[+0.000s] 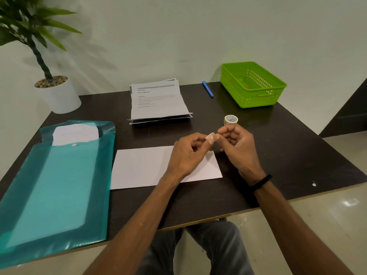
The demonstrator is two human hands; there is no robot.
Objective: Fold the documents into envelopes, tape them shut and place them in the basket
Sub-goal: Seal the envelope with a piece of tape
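Fingertips of left hand (188,149) and right hand (236,141) pinch a small, flimsy, sticky patterned tape piece (210,137) by its edges, mid-frame above the flat white paper envelope (147,167).

both hands raised; left hand (188,153) and right hand (237,144) fingers pinched together

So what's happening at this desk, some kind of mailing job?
Pretty much. A person's left hand and right hand pinch a small piece of tape between them, above a white envelope lying on the dark table. The tape roll stands just beyond. More printed documents wait further back, and the green basket appears empty.
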